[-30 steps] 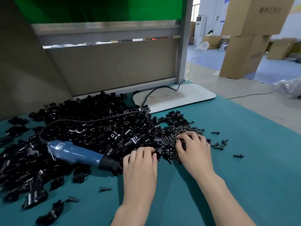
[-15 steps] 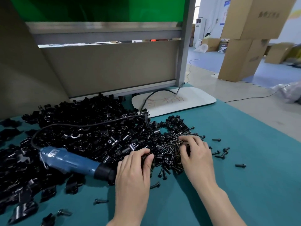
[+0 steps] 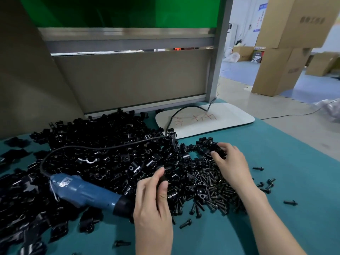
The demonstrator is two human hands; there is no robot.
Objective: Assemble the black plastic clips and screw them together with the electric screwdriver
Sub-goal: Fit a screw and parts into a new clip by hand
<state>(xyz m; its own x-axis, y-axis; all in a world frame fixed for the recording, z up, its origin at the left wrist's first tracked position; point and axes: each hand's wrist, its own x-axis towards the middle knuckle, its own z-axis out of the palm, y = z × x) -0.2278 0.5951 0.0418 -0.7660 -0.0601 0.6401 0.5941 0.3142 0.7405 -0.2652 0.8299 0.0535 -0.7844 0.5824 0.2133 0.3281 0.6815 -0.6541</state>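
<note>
Thumb and forefinger of the left hand pinch a black clip at the near edge of the clip pile; the thumb covers most of the part, so its shape cannot be read. At 2 o'clock from it, the right hand curls its fingers round a clip piece on the far right fringe of the pile, only a glossy black corner showing. All clips are glossy black, small and mutually overlapping, so individual outlines blur together. The screw heap, short black flanged screws, lies between the two hands and touches the pile. The electric screwdriver, blue body with black collar, lies on the clips at 9 o'clock of the left hand, which hides its bit end. Its cable loops over the pile toward 1 o'clock and crosses a white board. At 9 o'clock the picture edge cuts the pile off; at 12 o'clock a grey partition bounds it. Bare teal mat lies from 3 to 5 o'clock of the heap, carrying only stray screws, up to the table's right edge. Cardboard boxes stand on the floor beyond, at 1 o'clock.
</note>
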